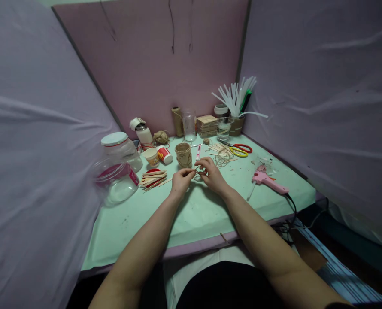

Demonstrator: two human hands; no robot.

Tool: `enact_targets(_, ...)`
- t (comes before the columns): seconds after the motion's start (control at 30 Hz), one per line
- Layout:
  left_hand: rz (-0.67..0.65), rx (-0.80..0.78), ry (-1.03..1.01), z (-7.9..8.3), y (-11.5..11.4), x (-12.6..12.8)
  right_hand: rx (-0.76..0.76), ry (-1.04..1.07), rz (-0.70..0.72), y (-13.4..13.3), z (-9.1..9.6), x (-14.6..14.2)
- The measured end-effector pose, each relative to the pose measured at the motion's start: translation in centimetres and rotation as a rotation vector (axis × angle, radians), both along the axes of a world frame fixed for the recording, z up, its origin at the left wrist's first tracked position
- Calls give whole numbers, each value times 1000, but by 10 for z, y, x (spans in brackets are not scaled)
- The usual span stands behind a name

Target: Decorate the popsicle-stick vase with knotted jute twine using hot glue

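Observation:
Both my hands meet over the middle of the pale green table [191, 214]. My left hand [182, 179] and my right hand [211, 172] each pinch a length of thin jute twine [198, 175] between their fingertips. Just behind them stands a small cup wrapped in twine [183, 155]. A loose coil of twine [223, 156] lies to the right of that cup. A pile of flat wooden sticks [153, 178] lies to the left of my left hand.
A pink glue gun [268, 180] with a black cord lies at the right. Scissors [241, 149], paper cups [151, 156], clear plastic jars [117, 182], a twine ball [161, 137], a glass jar [189, 124] and a holder of white straws [236, 101] stand around. Purple sheets wall the table.

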State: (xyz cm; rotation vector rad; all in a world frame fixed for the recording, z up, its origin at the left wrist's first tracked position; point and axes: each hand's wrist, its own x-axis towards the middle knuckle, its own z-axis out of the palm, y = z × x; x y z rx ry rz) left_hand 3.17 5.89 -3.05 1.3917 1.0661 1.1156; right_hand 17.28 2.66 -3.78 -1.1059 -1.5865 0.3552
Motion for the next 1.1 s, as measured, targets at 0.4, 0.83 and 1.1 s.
enact_targets(0.4, -29, -3, 26, 1, 0, 0, 199, -324, -178, 3, -3, 7)
enact_targets(0.83, -66, 184, 164, -5, 5, -3, -448, 227, 8, 4, -5, 0)
enact_targets(1.1, -96, 156, 231, -4, 3, -3, -421, 302, -20, 3, -3, -1)
